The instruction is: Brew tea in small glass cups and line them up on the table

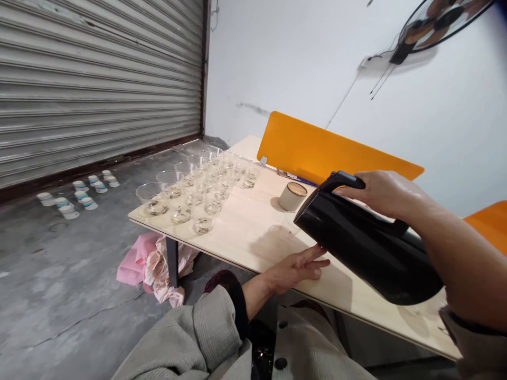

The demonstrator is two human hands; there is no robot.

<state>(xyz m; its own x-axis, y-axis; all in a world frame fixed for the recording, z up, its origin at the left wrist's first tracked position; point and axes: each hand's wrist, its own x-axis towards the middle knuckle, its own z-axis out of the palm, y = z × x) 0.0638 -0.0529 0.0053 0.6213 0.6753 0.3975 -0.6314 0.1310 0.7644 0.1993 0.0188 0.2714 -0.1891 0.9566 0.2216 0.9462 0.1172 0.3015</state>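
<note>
My right hand (380, 191) is wrapped round the handle of a black kettle (364, 245). The kettle is tipped with its spout down to the left, over a clear glass cup (290, 222) that it partly hides. Whether water is flowing I cannot tell. My left hand (297, 268) is held low over the table edge with its fingers stretched out, beside the kettle's underside; whether it touches the kettle is unclear. Behind the spout stands a round beige canister (292, 196) with a wooden lid.
Several clear cups (203, 222) with dark bits in the bottom stand in rows on the left of the pale wooden table (245, 232). An orange panel (332, 150) borders the far side. Paper cups (81, 186) and pink cloth (138, 258) are on the floor.
</note>
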